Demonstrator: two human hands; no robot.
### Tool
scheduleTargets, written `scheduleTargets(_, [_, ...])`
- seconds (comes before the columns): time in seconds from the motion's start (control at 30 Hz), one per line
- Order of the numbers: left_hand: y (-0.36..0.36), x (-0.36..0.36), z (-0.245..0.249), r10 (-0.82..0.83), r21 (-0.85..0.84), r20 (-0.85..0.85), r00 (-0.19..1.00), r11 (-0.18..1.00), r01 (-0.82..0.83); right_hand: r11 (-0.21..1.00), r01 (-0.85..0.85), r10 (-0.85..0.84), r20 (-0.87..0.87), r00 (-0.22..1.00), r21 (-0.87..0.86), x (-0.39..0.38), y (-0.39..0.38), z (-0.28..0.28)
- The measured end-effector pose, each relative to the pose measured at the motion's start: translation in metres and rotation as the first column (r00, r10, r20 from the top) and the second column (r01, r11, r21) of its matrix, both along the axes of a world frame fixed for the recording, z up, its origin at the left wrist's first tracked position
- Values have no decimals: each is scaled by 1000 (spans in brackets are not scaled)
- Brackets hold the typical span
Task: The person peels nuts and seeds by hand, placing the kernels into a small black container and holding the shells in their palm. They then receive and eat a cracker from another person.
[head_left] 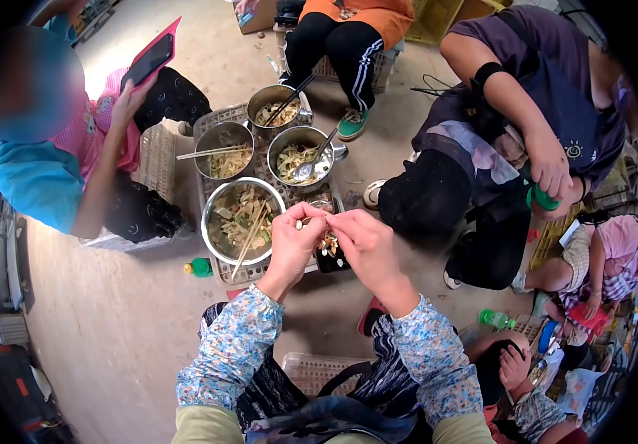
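Note:
My left hand (pixel 297 238) and my right hand (pixel 363 240) meet in front of me, thumbs and fingertips pinched together. What sits between the fingertips is too small to name. Small pale seeds (pixel 301 223) show in the curl of my left hand. Just below and partly behind my hands is a dark tray (pixel 331 265) holding seeds or shells. To the left of my left hand stands a large metal bowl (pixel 206 222) of food with chopsticks (pixel 251 240) across it. Flowered sleeves cover both my forearms.
A plastic crate (pixel 224 275) bears the bowls. Behind are a pot with a spoon (pixel 310 169), a pot with chopsticks (pixel 224 172) and another pot (pixel 263 95). A green bottle (pixel 199 267) lies left. People sit around; one holds a phone (pixel 149 61).

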State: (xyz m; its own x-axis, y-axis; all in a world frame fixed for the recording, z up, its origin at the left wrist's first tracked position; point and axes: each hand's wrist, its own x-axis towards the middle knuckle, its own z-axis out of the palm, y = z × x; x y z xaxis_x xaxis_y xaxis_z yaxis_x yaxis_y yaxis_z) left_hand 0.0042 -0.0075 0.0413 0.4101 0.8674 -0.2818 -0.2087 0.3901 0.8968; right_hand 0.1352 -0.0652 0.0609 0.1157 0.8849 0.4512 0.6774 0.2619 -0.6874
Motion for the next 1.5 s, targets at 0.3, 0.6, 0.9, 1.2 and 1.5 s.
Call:
scheduleTargets(0.3, [-3, -1, 14, -39, -20, -2, 999, 999, 39, 1000, -27, 25, -117, 993, -11, 5, 2, -2])
scheduleTargets(0.6, [-3, 3, -2, 52, 131, -73, 996, 990, -42, 998, -17, 8, 137, 991, 64, -2, -3, -5])
scheduleTargets(0.9, [1, -3, 12, -69, 2, -31, 997, 998, 69, 955, -51, -129, -566, 815, -291, 11, 5, 2])
scheduleTargets(1.2, [2, -4, 11, -82, 23, -87, 993, 996, 85, 987, -11, -49, -366, 929, -160, 6, 5, 3])
scheduleTargets(1.5, [5, -8, 7, -101, 129, -104, 989, 985, 114, 909, -171, -122, -638, 760, -379, 8, 2, -3])
